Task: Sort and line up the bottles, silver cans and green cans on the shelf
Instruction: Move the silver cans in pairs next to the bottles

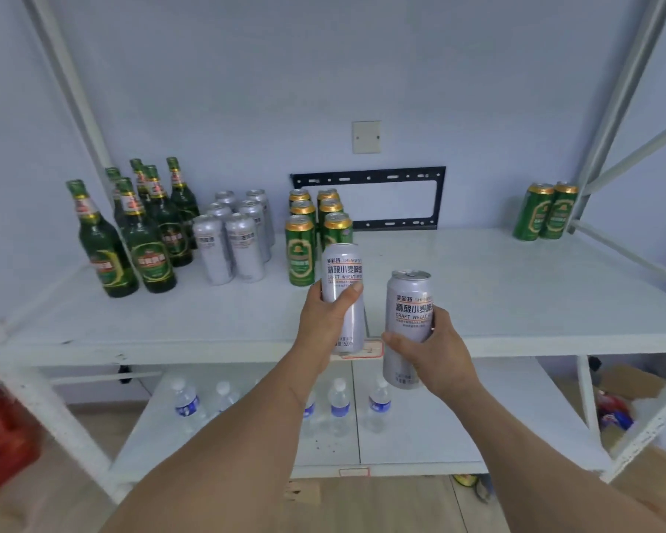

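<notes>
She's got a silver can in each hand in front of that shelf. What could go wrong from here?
Setting the left hand's silver can down could nudge the front green cans right behind it, perhaps toppling them. The shelved silver cans stand tightly packed beside the bottles, so squeezing more in might knock one. The right hand's can hangs off the shelf; a slip would drop it.

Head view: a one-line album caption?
Each hand, left and right, grips a silver can before a half-sorted shelf.

beer bottles (108, 240): dark green, gold-and-red labels
held cans (342, 286): silver, black lettering
shelf cans (300, 250): green, gold rims
shelf (516, 302): white
crate (1, 436): red
</notes>
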